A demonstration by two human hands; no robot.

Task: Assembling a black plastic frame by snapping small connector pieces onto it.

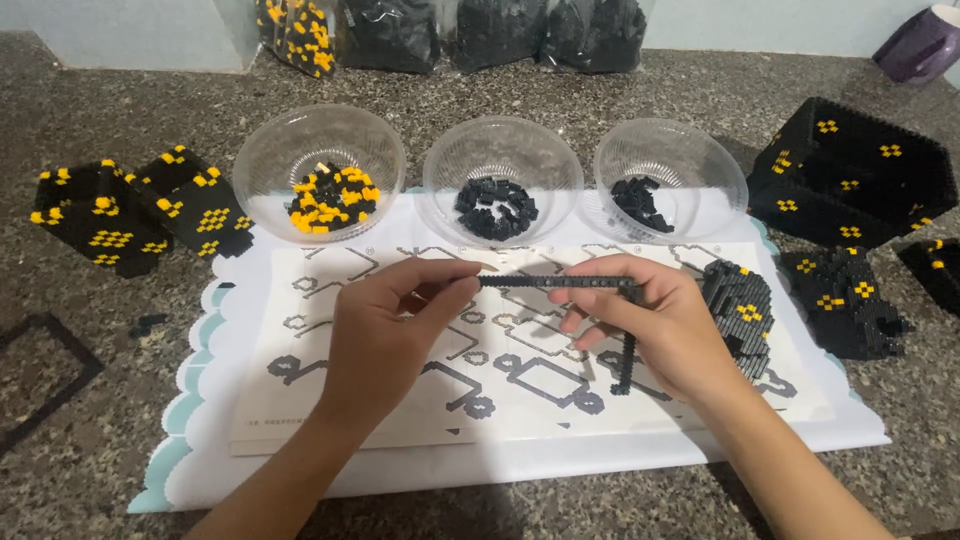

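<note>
Three bowls (503,160), one brick strip (555,284)

My view: three bowls (502,150) behind instruction sheet (420,400); block panels (130,215) left of sheet, block box (850,170) right.

A speckled stone counter (600,90) carries a white mat (230,400), three clear bowls (320,150), black-and-yellow brick models (850,170) and bags (400,30).
</note>
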